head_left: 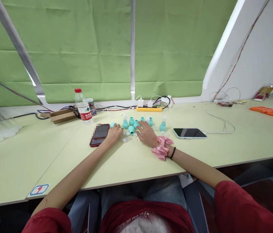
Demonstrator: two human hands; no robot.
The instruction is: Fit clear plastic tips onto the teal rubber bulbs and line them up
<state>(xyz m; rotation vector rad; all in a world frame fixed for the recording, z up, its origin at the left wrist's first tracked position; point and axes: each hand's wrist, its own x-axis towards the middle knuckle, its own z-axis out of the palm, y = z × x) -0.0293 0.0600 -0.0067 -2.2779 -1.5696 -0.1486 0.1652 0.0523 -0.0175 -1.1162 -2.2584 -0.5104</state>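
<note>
Several teal rubber bulbs stand and lie in a cluster on the table, some fitted with clear tips. My right hand reaches over the cluster's right side with its fingers spread; one fingertip is at a teal bulb. My left hand rests at the left side, fingers bent downward and slightly apart, near another teal bulb that it partly hides. Between my hands lie a clear plastic tube and small white pieces. To the right stands a teal bulb with a clear top.
A dark red phone lies beside my left hand, and a white-edged phone with a cable lies to the right. Behind are a water bottle, a can, a cardboard box and a yellow power strip. Orange trays lie far right.
</note>
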